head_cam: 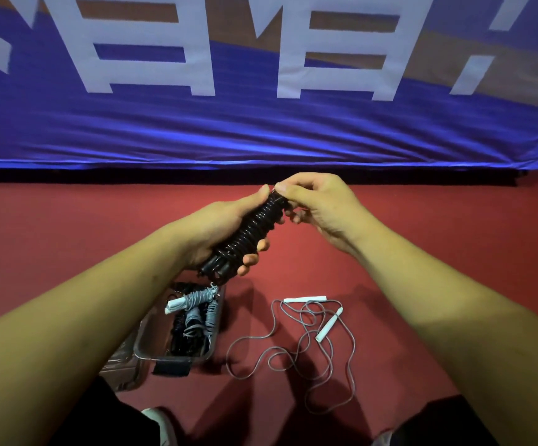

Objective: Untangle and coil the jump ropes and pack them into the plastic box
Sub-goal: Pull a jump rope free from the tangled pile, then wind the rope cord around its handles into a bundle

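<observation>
The left hand (216, 233) gripped the coiled black rope (245, 233), its long axis slanting up toward the right hand (319, 207) pinching its top end, directly above the plastic box (151, 352).

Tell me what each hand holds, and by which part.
The left hand grips the coiled black rope around its lower half, near the handles. The right hand pinches the same bundle at its top end.

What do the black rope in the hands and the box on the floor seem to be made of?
Black rope: probably glossy plastic or vinyl cord; its tight coils show bright highlights. Box: likely clear, hard plastic; the red floor shows through its walls.
</observation>
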Demonstrator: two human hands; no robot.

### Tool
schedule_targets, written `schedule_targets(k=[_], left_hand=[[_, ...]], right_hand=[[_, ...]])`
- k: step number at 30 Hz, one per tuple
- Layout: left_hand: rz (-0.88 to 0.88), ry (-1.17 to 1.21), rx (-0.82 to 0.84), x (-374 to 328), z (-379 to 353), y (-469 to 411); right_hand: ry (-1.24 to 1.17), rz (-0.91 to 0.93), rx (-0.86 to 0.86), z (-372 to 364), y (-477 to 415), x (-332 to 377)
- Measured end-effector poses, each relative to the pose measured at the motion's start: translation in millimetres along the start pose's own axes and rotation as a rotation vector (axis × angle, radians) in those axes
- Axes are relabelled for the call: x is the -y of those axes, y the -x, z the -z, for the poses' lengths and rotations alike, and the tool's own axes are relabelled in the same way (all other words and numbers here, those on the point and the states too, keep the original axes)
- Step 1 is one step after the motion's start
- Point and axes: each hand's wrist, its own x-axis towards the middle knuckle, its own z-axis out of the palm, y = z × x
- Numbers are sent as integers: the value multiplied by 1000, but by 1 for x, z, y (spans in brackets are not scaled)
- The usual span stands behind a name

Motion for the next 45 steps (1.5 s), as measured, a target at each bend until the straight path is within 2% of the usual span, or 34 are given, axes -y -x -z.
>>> schedule_targets(k=[3, 5, 8, 11, 13, 18, 22, 25, 27, 29, 31, 33, 35, 38, 41, 42, 45], left_hand=[[-2, -3, -50, 9, -7, -3], [5, 53, -82, 18, -14, -6], [27, 101, -106, 27, -17, -9], [41, 135, -136, 31, -14, -11], [58, 163, -148, 37, -13, -10], [17, 195, -137, 39, 11, 4], [-54, 141, -260, 57, 43, 4], [25, 21, -315, 83, 74, -1], [86, 37, -398, 100, 93, -8], [122, 70, -501, 119, 114, -22], [172, 17, -553, 142, 129, -41], [215, -53, -605, 173, 141, -62], [248, -104, -661, 206, 152, -87], [308, -200, -767, 248, 170, -114], [365, -382, -838, 279, 186, -134], [379, -470, -838, 285, 187, -139], [367, -639, -839, 292, 188, -153]], right_hand=[[193, -39, -60, -3, -2, -2], [193, -99, -100, -11, -4, -5], [-13, -270, -243, -14, -14, -18], [-395, -505, -343, -16, -24, -30], [-513, -565, -377, -25, -26, -37], [-458, -556, -348, -45, -30, -40], [-460, -613, -313, -57, -43, -56], [-282, -624, -235, -74, -52, -85], [-235, -657, -206, -79, -55, -113], [-318, -695, -199, -77, -55, -140], [-438, -744, -236, -69, -54, -169], [-444, -804, -260, -62, -53, -206], [-322, -866, -281, -56, -54, -247], [44, -917, -237, -52, -54, -306], [625, -881, 97, -54, -48, -359], [753, -849, 197, -58, -41, -375], [900, -769, 412, -72, -18, -412]])
